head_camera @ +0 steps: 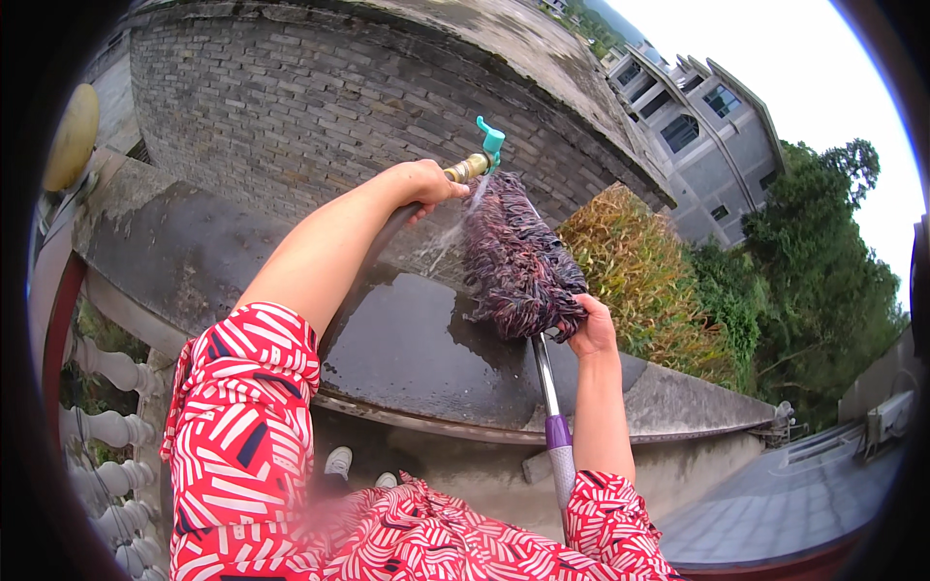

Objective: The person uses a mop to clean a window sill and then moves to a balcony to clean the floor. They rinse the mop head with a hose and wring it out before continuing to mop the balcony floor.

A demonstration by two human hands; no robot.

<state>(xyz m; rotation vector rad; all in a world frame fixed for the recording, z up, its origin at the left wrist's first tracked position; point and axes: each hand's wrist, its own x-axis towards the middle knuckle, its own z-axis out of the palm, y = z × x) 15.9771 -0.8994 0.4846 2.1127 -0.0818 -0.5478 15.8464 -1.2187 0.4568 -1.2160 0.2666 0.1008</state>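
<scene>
My left hand (pixel 430 185) grips a hose (pixel 389 236) just behind the brass-coloured fitting (pixel 466 169) at its end. A turquoise plastic tap (pixel 492 141) is fixed to that fitting, and water runs from it down beside the mop head. The shaggy, dark, multicoloured mop head (pixel 519 254) rests tilted over the wet concrete ledge (pixel 399 334). With my right hand (pixel 594 327) I hold the lower right edge of its strands. Its metal handle (pixel 545 370), with a purple collar (pixel 558 432) and grey grip, slants down past my right forearm.
Beyond the ledge stands a grey brick wall (pixel 305 94). White balusters (pixel 116 425) and a yellowish rounded object (pixel 71 138) are at left. Yellowing plants (pixel 632 269), trees and a grey building (pixel 690 131) lie to the right. A small block (pixel 536 467) sits below the ledge.
</scene>
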